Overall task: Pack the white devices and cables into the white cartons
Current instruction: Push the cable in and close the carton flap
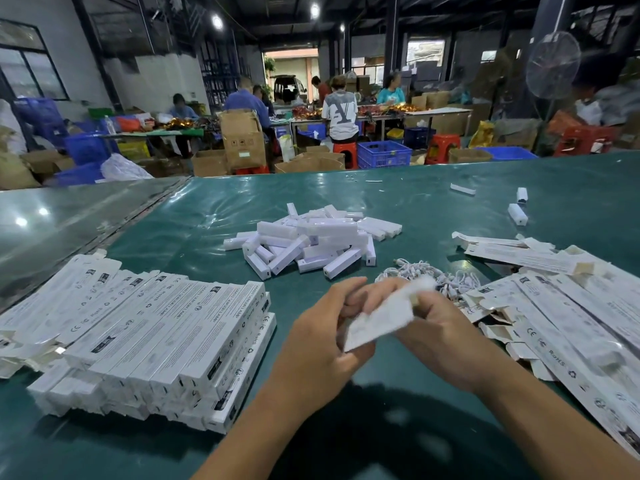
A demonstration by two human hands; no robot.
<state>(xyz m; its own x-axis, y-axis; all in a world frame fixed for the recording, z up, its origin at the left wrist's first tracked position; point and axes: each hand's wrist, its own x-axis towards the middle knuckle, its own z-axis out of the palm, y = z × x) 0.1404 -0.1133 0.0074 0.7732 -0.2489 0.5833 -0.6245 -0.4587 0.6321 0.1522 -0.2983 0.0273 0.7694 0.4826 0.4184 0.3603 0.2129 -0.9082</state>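
Note:
Both hands hold one white carton (384, 311), blurred, above the green table (173, 223). My left hand (323, 336) grips its near end. My right hand (438, 329) grips its far end with curled fingers. A heap of white devices (311, 239) lies behind the hands. A tangle of white cables (429, 275) sits just past my right hand. Flat unfilled cartons (561, 303) spread out at the right. Closed cartons (156, 337) are stacked in rows at the left.
Three loose white devices (517, 213) lie at the far right of the table. A shiny plastic sheet (59, 220) covers the table's left part. Beyond the far edge are seated workers, cardboard boxes (242, 138), blue crates (382, 154) and red stools.

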